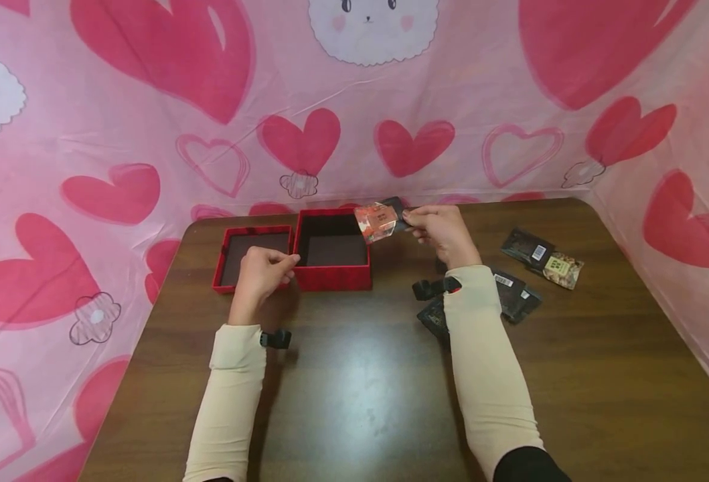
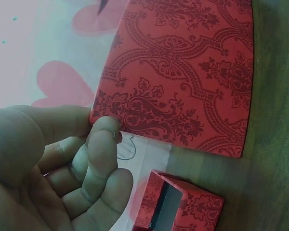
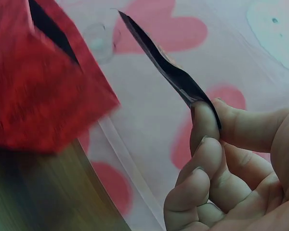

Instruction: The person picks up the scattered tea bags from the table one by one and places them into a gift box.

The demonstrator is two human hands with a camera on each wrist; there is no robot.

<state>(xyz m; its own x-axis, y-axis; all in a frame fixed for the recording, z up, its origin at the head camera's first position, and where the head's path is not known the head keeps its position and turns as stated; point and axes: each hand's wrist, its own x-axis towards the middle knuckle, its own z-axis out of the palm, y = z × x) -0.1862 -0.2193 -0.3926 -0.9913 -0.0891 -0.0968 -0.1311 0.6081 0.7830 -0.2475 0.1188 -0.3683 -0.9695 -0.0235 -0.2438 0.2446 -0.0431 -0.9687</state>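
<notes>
As I follow the head feed from a distance, the right hand (image 1: 441, 231) holds a packet (image 1: 381, 222) raised, its orange-printed end overlapping the right rear corner of an open red box (image 1: 333, 278). Right fingers grasping: thumb and index pinch the packet's dark end, the others curl below. My right wrist view gives the packet nearly edge-on, slightly bent, apart from the box.

Left hand (image 1: 264, 271) at the box's front left corner; thumb and forefinger pinch the rim there. Box upright on the desk (image 1: 360, 375), dark inside. Just left of it, a shallow red lid (image 1: 258, 237), hollow side up.

To the right I note dark packets (image 1: 525, 248) lying flat, several partly hidden by the right sleeve (image 1: 481, 341). Pink heart-printed cloth (image 1: 414, 87) behind the desk.
</notes>
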